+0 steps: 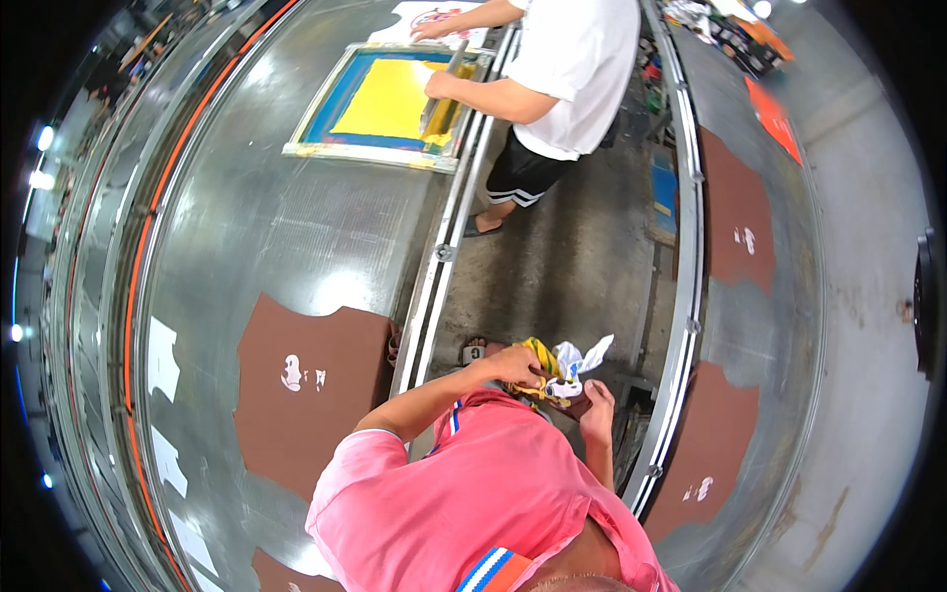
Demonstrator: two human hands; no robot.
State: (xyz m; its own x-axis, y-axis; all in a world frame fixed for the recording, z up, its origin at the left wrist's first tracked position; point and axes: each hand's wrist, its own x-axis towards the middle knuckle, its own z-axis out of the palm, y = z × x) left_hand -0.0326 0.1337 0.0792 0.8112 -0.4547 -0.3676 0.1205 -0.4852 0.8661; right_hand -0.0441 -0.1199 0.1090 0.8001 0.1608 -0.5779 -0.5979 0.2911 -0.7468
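My left hand grips a crumpled rag, white with yellow and blue stains, held in front of my chest over the aisle floor. My right hand meets it from the right, its fingers curled against the rag's lower end. A white corner of the rag sticks up to the right. My pink shirt fills the lower middle of the view and hides what is below the hands.
Long shiny metal tables run on both sides of the aisle. Brown fabric pieces with small white prints lie on them, also a brown piece on the right. Farther up, a person in a white shirt pulls a squeegee over a yellow printing screen.
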